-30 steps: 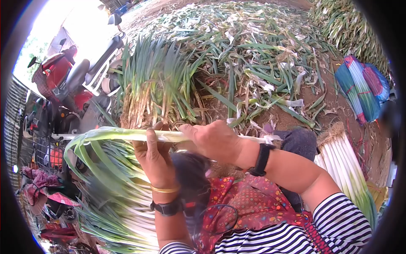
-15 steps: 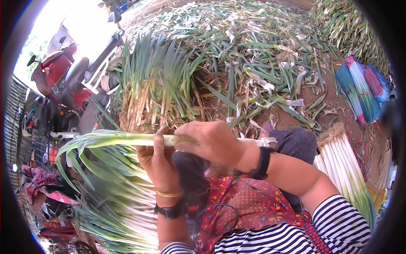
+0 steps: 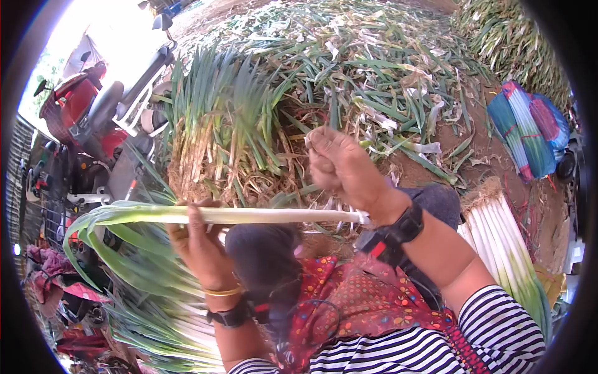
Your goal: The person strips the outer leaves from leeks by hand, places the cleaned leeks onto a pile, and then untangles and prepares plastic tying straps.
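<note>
My left hand is wrapped round a long green onion near where its white stalk turns green. The stalk lies level across my lap, its white root end to the right and its green leaves drooping to the left. My right hand is raised above the stalk, apart from it, with its fingers pinched together. What the fingers hold, if anything, is too small to make out. Below my left hand lies a pile of peeled green onions, white stalks toward me. Unpeeled green onions with brown roots stand in front.
Stripped leaves and skins cover the ground ahead. At right lie a bundle of white-stalked green onions and a blue wrapped bundle. Red scooters stand at left. A heap of leaves rises at far right.
My right hand has left the stalk and moved up and away from it. My left hand, still holding the green onion, has shifted a little left and down. The stalk now shows clean and white.
</note>
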The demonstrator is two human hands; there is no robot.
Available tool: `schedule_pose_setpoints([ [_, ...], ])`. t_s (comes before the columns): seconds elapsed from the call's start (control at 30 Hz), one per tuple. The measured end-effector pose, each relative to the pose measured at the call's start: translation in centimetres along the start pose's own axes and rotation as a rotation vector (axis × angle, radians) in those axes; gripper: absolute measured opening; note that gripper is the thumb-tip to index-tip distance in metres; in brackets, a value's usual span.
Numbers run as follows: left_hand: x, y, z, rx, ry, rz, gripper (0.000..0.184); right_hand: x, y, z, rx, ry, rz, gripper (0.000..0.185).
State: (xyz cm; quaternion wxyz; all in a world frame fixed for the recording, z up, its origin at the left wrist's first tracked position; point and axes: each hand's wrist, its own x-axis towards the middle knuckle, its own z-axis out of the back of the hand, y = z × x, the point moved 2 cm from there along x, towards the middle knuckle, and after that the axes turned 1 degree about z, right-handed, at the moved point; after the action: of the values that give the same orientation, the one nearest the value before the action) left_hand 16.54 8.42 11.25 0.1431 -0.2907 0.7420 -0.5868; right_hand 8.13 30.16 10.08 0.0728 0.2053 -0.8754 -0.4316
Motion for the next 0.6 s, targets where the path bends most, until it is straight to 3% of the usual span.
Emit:
schedule_pose_setpoints([
  [0.07, 0.9, -0.8, 1.3, 0.007, -0.096, -0.005, 0.021, -0.8, 0.4, 1.4, -0.455, 0.095, 0.123, 0.022],
  [0.17, 2.7, -2.2, 2.7, 0.023, -0.174, -0.027, 0.028, -3.1, -0.5, 2.2, -1.256, 0.302, 0.480, 0.030],
  [0.27, 4.6, -3.0, 5.1, 0.053, -0.190, -0.038, 0.031, -5.6, -0.6, 1.4, -1.370, 0.469, 0.093, 0.031],
  [0.33, 5.5, -3.6, 6.2, 0.049, -0.157, -0.027, 0.034, -6.1, -1.5, 1.4, -1.358, 0.504, 0.159, 0.026],
  [0.43, 5.5, -4.3, 5.5, 0.299, -0.082, -0.213, 0.037, -6.6, -2.4, -0.5, -1.244, 0.466, 0.280, 0.017],
  [0.47, 4.2, -4.4, 3.6, 0.009, -0.248, -0.088, 0.038, -6.7, -2.9, -1.2, -1.251, 0.491, 0.333, 0.016],
  [0.53, 3.6, -3.3, 3.3, -0.190, -0.244, 0.006, 0.038, -6.9, -4.0, -2.2, -1.264, 0.542, 0.436, 0.014],
  [0.57, 2.7, -3.1, 3.1, -0.241, -0.094, -0.040, 0.033, -7.1, -4.4, -2.7, -1.256, 0.521, 0.598, 0.009],
  [0.6, 3.2, -2.4, 3.6, -0.322, -0.106, -0.054, 0.030, -7.1, -4.3, -3.1, -1.294, 0.542, 0.671, 0.009],
])
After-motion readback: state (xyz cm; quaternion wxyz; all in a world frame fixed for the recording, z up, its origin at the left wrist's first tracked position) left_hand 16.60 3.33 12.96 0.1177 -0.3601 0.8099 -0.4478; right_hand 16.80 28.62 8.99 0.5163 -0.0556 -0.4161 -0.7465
